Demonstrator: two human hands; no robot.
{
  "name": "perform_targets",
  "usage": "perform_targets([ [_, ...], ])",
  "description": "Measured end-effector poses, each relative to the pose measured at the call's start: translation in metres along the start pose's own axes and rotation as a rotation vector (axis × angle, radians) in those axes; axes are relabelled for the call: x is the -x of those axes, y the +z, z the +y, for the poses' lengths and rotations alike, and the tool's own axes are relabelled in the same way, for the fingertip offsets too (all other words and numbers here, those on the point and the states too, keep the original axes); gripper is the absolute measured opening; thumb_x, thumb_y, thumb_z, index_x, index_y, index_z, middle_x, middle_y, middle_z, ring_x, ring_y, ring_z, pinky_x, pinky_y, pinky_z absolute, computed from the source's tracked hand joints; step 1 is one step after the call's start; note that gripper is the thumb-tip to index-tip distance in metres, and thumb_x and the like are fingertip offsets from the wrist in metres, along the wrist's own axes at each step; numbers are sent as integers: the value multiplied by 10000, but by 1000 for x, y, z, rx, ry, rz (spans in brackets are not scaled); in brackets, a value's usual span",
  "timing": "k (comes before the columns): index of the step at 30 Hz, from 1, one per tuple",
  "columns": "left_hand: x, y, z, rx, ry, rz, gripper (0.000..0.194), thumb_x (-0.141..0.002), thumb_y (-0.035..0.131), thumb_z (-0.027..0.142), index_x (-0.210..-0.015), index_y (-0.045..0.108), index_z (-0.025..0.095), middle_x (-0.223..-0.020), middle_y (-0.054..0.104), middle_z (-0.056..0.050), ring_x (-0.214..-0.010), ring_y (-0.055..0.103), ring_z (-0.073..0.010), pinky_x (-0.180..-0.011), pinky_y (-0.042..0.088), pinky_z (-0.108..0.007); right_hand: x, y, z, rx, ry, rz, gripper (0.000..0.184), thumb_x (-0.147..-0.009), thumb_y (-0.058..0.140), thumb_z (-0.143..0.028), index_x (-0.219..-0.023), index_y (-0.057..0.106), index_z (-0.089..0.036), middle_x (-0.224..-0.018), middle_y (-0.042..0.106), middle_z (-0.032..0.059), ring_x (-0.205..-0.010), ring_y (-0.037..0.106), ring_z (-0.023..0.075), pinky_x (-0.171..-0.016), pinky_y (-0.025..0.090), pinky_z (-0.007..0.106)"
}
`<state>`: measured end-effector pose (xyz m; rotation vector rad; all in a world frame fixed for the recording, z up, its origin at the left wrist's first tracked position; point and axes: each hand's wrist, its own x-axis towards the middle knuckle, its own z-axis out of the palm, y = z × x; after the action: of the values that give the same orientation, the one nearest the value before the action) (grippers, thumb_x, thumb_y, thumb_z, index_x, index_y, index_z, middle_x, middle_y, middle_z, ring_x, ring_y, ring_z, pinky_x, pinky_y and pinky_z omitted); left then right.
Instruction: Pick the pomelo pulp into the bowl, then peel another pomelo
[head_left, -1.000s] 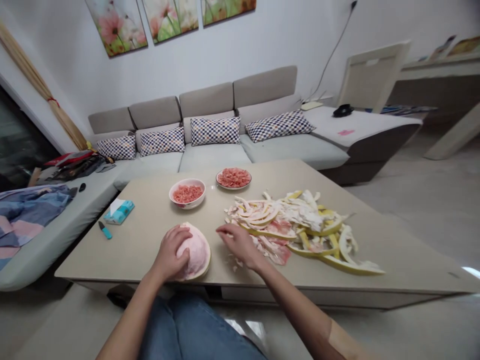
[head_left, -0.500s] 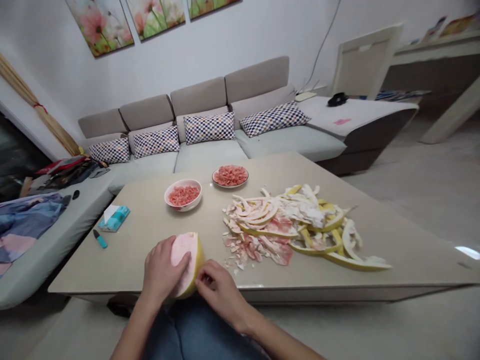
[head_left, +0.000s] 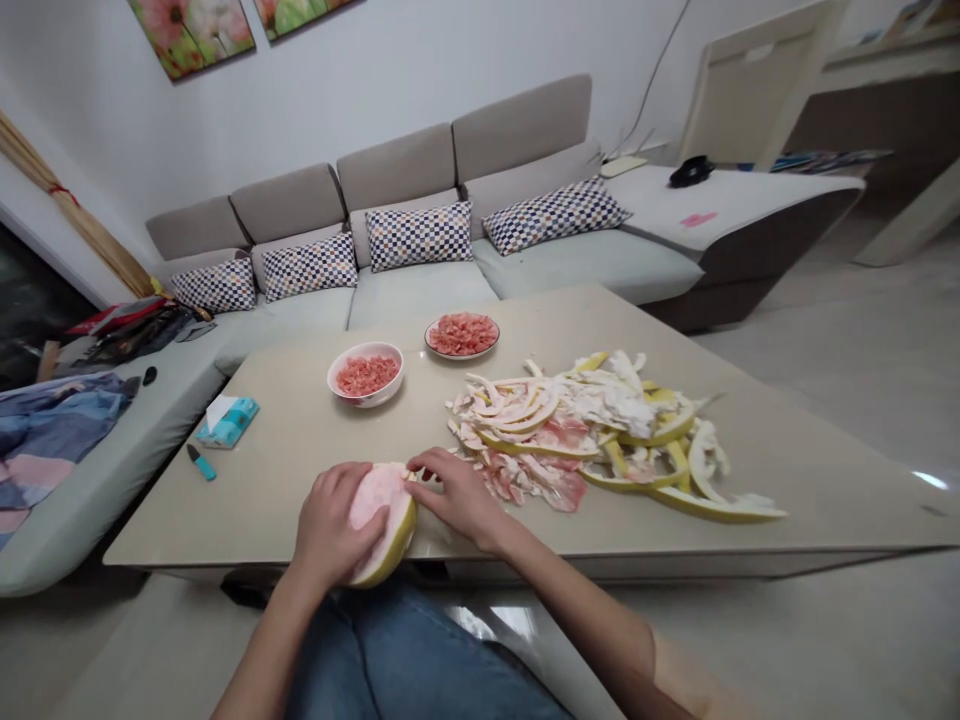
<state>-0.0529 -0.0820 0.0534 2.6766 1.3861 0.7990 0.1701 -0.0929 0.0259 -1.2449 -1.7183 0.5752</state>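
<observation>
A partly peeled pomelo (head_left: 381, 505), pale pink on its cut face with yellow rind along its right and lower side, is held over the table's front edge. My left hand (head_left: 336, 525) wraps round its left side, thumb across the pink face. At the upper right edge of the fruit, the thumb and fingers of my right hand (head_left: 454, 490) pinch the pith. A large heap of pomelo peel (head_left: 600, 420), with yellow rind strips, white pith and pink membranes, lies right of my hands.
On the table (head_left: 262, 510) stand a bowl (head_left: 367, 398) and a plate (head_left: 463, 355) of red pomelo flesh. A teal tissue pack (head_left: 231, 424) and a small teal-handled knife (head_left: 201, 463) lie at the left. Behind the table runs a sofa (head_left: 420, 295) with checked cushions.
My right hand has moved up from the pomelo's lower right rind to its upper right edge. The fruit has turned a little in my left hand, and the view has tipped downward.
</observation>
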Motion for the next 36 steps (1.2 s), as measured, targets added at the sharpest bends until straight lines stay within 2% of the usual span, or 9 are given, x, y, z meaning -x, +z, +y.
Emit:
perform_targets([
  [6, -1, -2, 2, 1, 14, -45, 444, -804, 643, 341, -1229, 555, 244, -1193, 623, -89, -1101, 574, -278, -959, 476, -444, -25, -9, -17, 376, -81, -268, 130, -847, 641, -199, -896, 760, -195, -867, 682, 43, -716, 630, 141, -652, 421, 243],
  [10, -2, -1, 1, 13, 8, -47, 446, -798, 645, 333, -1223, 552, 238, -1190, 626, -92, -1097, 571, -279, -953, 479, -449, -32, -7, -20, 526, -130, -315, 153, -838, 614, -190, -791, 758, -170, -803, 680, 63, -667, 609, 149, -591, 364, 251],
  [15, -3, 2, 1, 19, 1, -27, 440, -790, 644, 331, -1215, 560, 251, -1184, 631, -86, -1098, 577, -284, -957, 480, -452, -33, 2, -15, 525, -98, -272, 162, -826, 599, -167, -767, 747, -141, -790, 683, 89, -660, 601, 162, -591, 359, 262],
  [23, -8, 2, 3, 10, -6, -22, 432, -772, 658, 324, -1189, 573, 245, -1159, 644, -81, -1076, 589, -284, -952, 485, -450, -41, 10, 8, 430, -39, -165, 104, -763, 640, -124, -788, 741, -136, -774, 712, 69, -705, 621, 152, -643, 398, 225],
  [26, -6, 0, 1, 20, -4, -21, 418, -778, 653, 313, -1180, 574, 229, -1156, 642, -86, -1079, 586, -276, -960, 482, -442, -48, -2, 21, 409, -1, -121, 142, -787, 604, -78, -750, 733, -128, -702, 713, 55, -661, 629, 140, -647, 415, 217],
  [29, 1, -3, -5, 37, -26, -2, 417, -793, 640, 311, -1193, 569, 215, -1167, 632, -93, -1087, 582, -266, -970, 480, -437, -47, -22, 35, 396, 28, -84, 225, -871, 536, -83, -796, 742, -132, -627, 701, 27, -594, 634, 124, -641, 443, 207],
  [33, 6, -4, -16, 77, -67, 16, 416, -794, 634, 323, -1194, 580, 220, -1180, 628, -91, -1106, 581, -262, -983, 478, -425, -40, -42, 48, 428, 21, -31, 213, -898, 543, -100, -946, 745, -144, -827, 748, 65, -779, 680, 158, -747, 486, 239],
  [36, 2, -4, -23, 115, -83, -6, 408, -802, 625, 335, -1191, 585, 220, -1186, 632, -87, -1119, 582, -258, -995, 473, -426, -36, -47, 48, 484, 22, -5, 299, -875, 516, -37, -1079, 716, -125, -1007, 729, 134, -917, 669, 203, -824, 496, 298],
])
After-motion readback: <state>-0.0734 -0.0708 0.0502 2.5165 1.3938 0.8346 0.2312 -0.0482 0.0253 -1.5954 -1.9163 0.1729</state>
